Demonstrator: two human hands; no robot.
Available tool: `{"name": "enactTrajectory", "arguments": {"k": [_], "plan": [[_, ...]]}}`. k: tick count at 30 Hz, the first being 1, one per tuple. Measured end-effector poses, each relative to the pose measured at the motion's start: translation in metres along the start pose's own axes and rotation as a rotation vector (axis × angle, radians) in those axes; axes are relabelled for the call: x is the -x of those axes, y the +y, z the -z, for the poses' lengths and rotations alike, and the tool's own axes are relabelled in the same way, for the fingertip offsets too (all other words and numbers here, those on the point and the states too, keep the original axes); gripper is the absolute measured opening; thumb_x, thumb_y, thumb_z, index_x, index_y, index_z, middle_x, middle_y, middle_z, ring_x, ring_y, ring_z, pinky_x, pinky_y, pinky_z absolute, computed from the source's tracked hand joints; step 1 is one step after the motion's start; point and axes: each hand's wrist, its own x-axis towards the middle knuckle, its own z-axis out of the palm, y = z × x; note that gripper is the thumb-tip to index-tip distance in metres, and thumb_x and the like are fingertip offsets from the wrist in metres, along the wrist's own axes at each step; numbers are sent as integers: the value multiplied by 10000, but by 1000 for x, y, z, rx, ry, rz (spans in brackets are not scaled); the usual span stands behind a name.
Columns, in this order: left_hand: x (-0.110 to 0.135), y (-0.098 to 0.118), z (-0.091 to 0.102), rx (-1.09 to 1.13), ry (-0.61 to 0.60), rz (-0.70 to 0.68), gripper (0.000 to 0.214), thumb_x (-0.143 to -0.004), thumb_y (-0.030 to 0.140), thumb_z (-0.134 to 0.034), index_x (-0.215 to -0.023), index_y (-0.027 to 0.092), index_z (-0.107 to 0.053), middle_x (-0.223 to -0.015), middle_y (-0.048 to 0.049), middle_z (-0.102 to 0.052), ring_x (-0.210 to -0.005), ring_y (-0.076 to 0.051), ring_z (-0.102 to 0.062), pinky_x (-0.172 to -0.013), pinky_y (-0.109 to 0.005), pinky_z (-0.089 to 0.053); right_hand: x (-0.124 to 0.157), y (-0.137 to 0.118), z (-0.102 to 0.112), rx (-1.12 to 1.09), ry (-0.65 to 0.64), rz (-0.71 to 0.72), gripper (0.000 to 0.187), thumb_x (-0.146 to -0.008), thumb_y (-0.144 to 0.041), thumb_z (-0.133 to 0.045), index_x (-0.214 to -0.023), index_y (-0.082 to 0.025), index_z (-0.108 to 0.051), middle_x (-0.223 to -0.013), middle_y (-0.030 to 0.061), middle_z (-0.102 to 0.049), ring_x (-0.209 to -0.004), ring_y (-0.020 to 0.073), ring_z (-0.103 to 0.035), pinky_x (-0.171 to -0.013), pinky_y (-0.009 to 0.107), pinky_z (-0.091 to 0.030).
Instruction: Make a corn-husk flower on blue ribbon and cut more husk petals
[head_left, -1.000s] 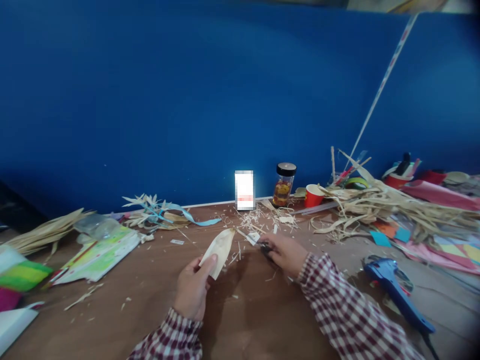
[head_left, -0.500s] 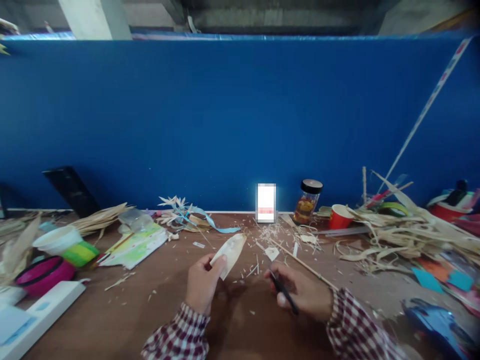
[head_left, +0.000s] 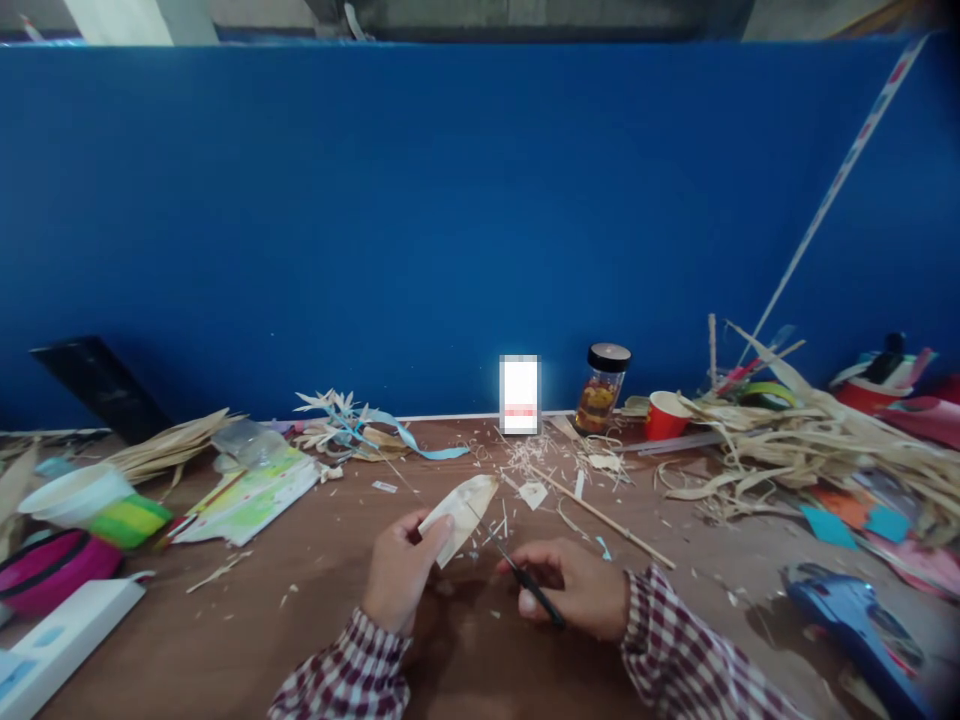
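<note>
My left hand pinches a pale, leaf-shaped piece of corn husk between thumb and fingers, its pointed end aimed up and right. In my right hand is a slim black-handled tool with a thin tip; its exact kind is hard to make out. The tip points up and left toward the husk, a small gap apart from it. Beyond both hands lie pale shavings, a small cream scrap and a thin stick.
A jar with a black lid and a red paper cup stand by the blue partition. Husk strips heap at right, above a blue glue gun. On the left are a white power strip and a pink container.
My right hand has moved left with the black-handled tool, closer to the husk. My left hand keeps its pinch. The view has shifted slightly right and down.
</note>
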Motion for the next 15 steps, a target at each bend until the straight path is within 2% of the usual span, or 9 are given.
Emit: {"name": "enactTrajectory", "arguments": {"k": [3, 10, 15], "plan": [[2, -1, -2, 54, -49, 47, 354, -608, 348, -692, -853, 94, -662, -651, -49, -677, -574, -148, -586, -538, -225, -438, 0, 1, -1, -4, -2, 4, 432, -686, -383, -643, -1053, -163, -578, -669, -18, -511, -562, 73, -453, -523, 183, -382], [4, -7, -7, 118, -70, 93, 323, -576, 314, -725, -813, 100, -676, -629, -41, -680, -575, -148, -601, -547, -224, -453, 0, -4, -3, -16, -2, -18, 428, -674, -358, -654, -1048, -163, -587, -655, -13, -543, -555, 84, -477, -509, 186, -395], [7, 0, -8, 163, -91, 152, 356, -547, 312, -744, -812, 83, -676, -625, -56, -677, -578, -152, -597, -547, -230, -453, 0, -5, -4, -91, -12, -38, 441, -669, -352, -656, -1054, -151, -578, -618, -23, -543, -536, 83, -485, -533, 201, -410]]}}
